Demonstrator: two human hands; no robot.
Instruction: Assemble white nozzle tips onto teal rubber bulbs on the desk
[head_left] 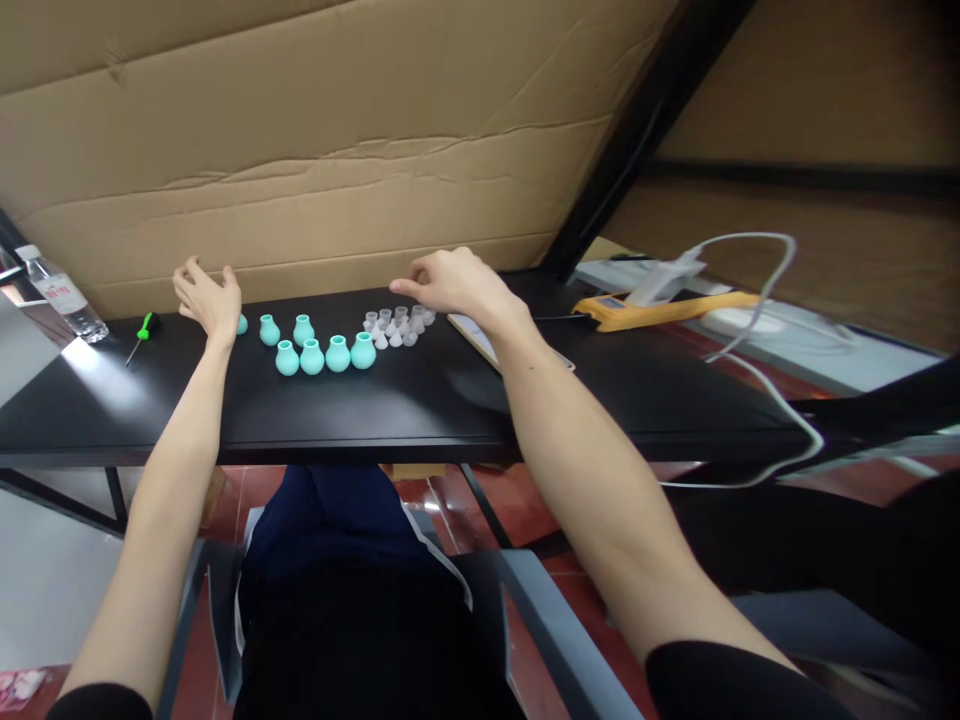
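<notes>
My left hand (208, 300) is over the left part of the black table, fingers spread and bent, with nothing visible in it. Beside it, a turquoise round-bellied little pot (241, 325) is partly hidden by the hand. Several more such pots stand upright to the right: one pot (303, 330) is in the back row, another pot (338, 354) in the front row. My right hand (459, 285) hovers just behind and right of a cluster of small clear funnel-shaped plastic pieces (394, 326). Its thumb stretches left, apart from the loosely curled fingers; no object shows in it.
A green-handled screwdriver (146, 326) and a water bottle (64, 297) are at the left. Under my right forearm lies a flat, phone-like thing (477, 337). A yellow power strip (660, 308) with a white cable (780, 400) is at the right. Cardboard (337, 150) leans behind the table.
</notes>
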